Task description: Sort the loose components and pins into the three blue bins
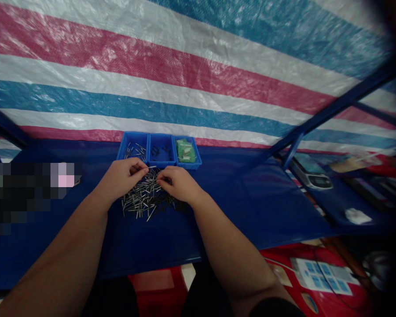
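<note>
My left hand point(123, 178) pinches a thin silvery metal pin point(152, 167) between thumb and fingertips, its free end pointing right. Just across from it, my right hand point(178, 182) is closed with fingertips together over the pile; whatever they hold is hidden. Beneath both hands a loose heap of metal pins point(140, 200) lies on the blue tabletop point(152, 246), with small black parts point(176, 204) mixed in at its right side. Behind the heap stand three joined blue bins: the left bin point(135, 137) has some pins, the middle bin point(161, 140) a few black parts, the right bin point(193, 165) green-tinted packets point(185, 151).
A striped plastic sheet point(185, 66) hangs behind the table. Blue metal posts point(303, 127) slant at the right. Beyond them sits a digital scale point(312, 171). Below the table's front edge are a red stool point(155, 281) and a red surface with printed sheets point(326, 275). A pixelated patch covers the left side.
</note>
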